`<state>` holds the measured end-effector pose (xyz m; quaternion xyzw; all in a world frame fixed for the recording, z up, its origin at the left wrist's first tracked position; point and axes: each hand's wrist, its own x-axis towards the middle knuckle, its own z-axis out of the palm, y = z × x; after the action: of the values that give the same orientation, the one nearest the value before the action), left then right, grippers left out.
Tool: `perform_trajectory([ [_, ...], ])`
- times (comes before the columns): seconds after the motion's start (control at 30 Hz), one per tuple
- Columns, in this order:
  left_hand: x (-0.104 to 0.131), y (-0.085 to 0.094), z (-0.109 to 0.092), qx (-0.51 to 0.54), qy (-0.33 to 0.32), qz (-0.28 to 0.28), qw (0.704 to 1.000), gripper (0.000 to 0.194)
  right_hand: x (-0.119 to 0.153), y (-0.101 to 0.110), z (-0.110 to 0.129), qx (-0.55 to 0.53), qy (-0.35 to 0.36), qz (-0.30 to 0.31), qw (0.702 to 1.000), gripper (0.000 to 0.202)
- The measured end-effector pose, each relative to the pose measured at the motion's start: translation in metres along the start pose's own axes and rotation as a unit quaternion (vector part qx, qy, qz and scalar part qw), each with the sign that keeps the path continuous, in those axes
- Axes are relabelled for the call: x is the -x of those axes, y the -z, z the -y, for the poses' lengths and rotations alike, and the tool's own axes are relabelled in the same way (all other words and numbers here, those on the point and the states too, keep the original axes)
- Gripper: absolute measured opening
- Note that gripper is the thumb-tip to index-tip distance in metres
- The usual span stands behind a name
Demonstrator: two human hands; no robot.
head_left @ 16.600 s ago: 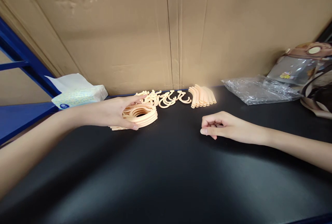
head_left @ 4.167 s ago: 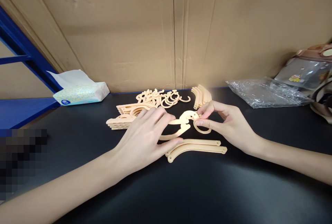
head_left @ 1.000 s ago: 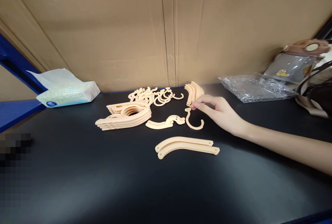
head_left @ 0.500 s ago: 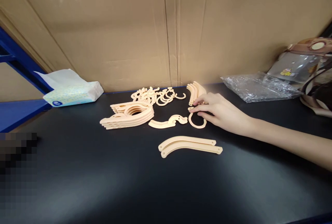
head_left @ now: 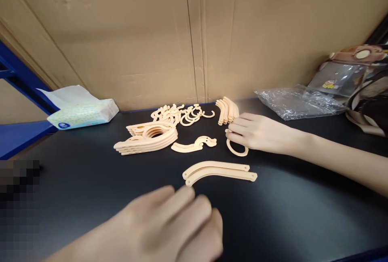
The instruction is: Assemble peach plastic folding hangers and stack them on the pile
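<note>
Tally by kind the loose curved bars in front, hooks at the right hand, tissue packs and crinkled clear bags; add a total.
Loose curved bars: 2
Hook at the right hand: 1
Tissue pack: 1
Crinkled clear bag: 1
Total: 5

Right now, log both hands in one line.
left hand: curled, blurred, nearest two curved strips | right hand: partly covering hook, grip unclear

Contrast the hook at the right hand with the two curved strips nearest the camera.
The hook curls round; the two curved strips bow gently. Each strip looks longer than the hook's visible part. The right hand partly covers the hook but not the strips. Both are pale beige.
</note>
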<state>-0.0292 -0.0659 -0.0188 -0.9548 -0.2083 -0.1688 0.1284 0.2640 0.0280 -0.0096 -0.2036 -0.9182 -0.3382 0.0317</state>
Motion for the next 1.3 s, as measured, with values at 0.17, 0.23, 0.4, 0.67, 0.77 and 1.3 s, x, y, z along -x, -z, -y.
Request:
perform_trajectory([
  [0.17, -0.037, -0.011, 0.022, 0.06, 0.02, 0.007, 0.998, 0.008, 0.002, -0.003, 0.005, -0.124, -0.097, -0.101, 0.982, 0.015],
  [0.23, -0.037, -0.015, 0.027, 0.101, 0.076, 0.022, 0.992, 0.011, 0.0, -0.002, 0.013, -0.262, -0.19, -0.139, 0.936, 0.008],
  [0.4, -0.031, -0.015, 0.028, 0.139, 0.105, 0.022, 0.984, 0.013, -0.012, -0.001, 0.026, -0.623, -0.372, -0.126, 0.677, 0.018],
  [0.67, -0.032, -0.016, 0.029, 0.154, 0.116, 0.033, 0.981, 0.012, -0.015, -0.01, 0.02, -0.715, -0.411, -0.115, 0.554, 0.023],
  [0.77, -0.031, -0.016, 0.03, 0.158, 0.115, 0.04, 0.98, 0.011, -0.015, -0.008, 0.02, -0.716, -0.411, -0.108, 0.554, 0.023],
  [1.3, -0.035, 0.005, 0.04, 0.532, 0.393, -0.126, 0.739, 0.028, -0.012, -0.011, 0.02, -0.721, -0.384, -0.084, 0.57, 0.014],
])
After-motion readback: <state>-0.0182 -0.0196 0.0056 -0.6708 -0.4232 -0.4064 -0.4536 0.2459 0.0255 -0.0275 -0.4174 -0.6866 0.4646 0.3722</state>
